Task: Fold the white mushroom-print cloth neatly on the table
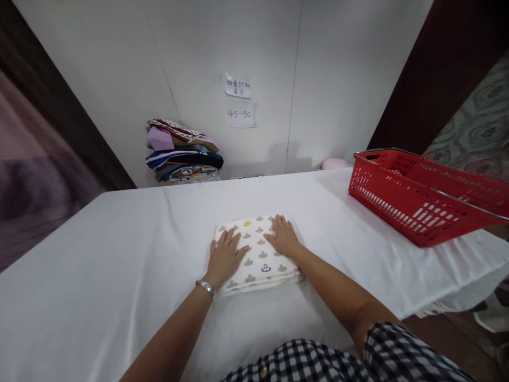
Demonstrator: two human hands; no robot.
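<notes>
Folded cloth, centre, touched by left fingers, right fingers, both released, flat; "45-50" written on lower paper, upper centre.

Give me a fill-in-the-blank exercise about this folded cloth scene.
1. The bare left hand and bare right hand rest on the folded white cloth with mostly ____ motifs.
2. A silver bracelet circles the ____ wrist.
3. The rectangular red plastic basket stands toward the picture's ____ edge.

Missing words: grey; left; right.
</notes>
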